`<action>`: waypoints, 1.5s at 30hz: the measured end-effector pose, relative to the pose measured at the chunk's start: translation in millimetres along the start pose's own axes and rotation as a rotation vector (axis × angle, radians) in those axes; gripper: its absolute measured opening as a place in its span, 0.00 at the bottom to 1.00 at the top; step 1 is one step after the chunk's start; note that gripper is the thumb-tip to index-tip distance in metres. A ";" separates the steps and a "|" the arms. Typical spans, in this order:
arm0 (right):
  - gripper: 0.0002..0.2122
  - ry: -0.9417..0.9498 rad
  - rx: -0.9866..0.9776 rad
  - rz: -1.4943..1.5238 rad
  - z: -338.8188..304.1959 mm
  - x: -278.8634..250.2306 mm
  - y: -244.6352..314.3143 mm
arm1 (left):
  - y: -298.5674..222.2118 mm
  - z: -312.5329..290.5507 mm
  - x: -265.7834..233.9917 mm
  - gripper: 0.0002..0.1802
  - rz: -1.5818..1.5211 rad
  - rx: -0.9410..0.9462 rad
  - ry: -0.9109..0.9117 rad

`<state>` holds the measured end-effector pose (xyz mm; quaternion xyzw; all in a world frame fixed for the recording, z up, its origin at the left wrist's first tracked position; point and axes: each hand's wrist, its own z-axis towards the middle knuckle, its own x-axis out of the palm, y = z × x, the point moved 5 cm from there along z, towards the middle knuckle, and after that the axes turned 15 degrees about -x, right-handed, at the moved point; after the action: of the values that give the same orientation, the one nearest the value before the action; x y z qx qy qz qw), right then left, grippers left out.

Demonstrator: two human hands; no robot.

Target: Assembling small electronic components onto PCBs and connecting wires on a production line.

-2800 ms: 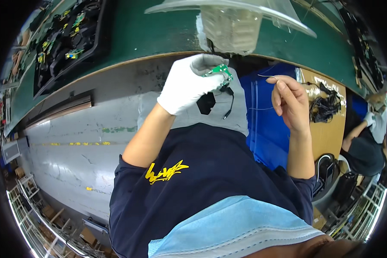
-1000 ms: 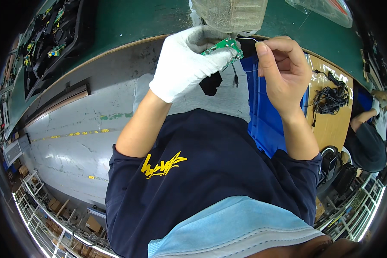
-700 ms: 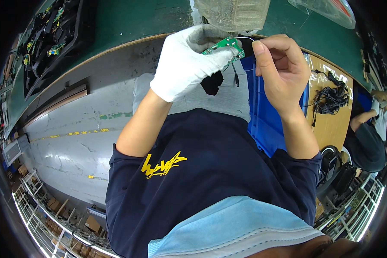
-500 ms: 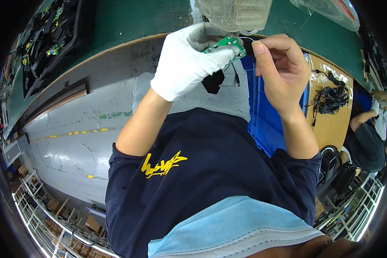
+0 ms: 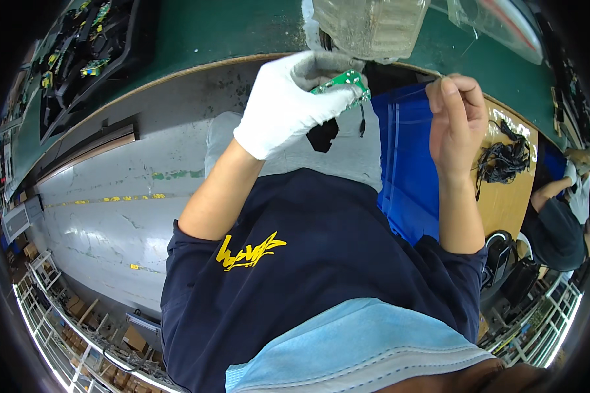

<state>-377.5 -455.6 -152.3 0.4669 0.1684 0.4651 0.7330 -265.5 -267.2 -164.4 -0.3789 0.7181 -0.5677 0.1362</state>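
From my distant place I see the left hand [image 5: 285,108], in a white cloth glove, with its fingers clamped on a small green circuit board [image 5: 347,84]. The thumb lies over the near face of it. The board is tilted, with shiny bits on it, and it is in the air in front of the edge of the green surface [image 5: 223,33]. A short black cable [image 5: 362,123] with a plug end hangs just below it. The right hand [image 5: 457,114] is bare and well apart from the board; its thumb and first finger come together at the tips, and I cannot tell if something thin is between them.

On the surface, I see a cloudy, ribbed plastic container [image 5: 373,29]; its inside I cannot make out. To the left is a black tray [image 5: 132,39], crowded with black parts and green and yellow pieces. At the right is a clear, wrinkled plastic bag [image 5: 495,29]. Below the right hand I see a smooth blue box [image 5: 410,164], and beside it black cables [image 5: 503,160] lie tangled on a tan panel [image 5: 505,204].
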 end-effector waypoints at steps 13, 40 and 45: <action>0.07 0.590 0.813 0.137 -67.3 27.4 -63.6 | -116.7 -101.5 -49.9 0.19 0.330 0.052 -0.078; 0.12 0.785 0.191 -0.605 -58.6 15.1 -74.5 | -216.1 321.7 -112.0 0.19 1.712 0.583 -0.631; 0.18 0.873 0.229 -0.657 -56.5 10.6 -76.0 | -179.8 338.7 -118.7 0.21 1.935 0.373 -0.640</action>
<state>-370.7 -426.8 -242.9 0.2305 0.6427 0.3410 0.6462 96.8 -437.8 -134.9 0.2539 0.5465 -0.1904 0.7750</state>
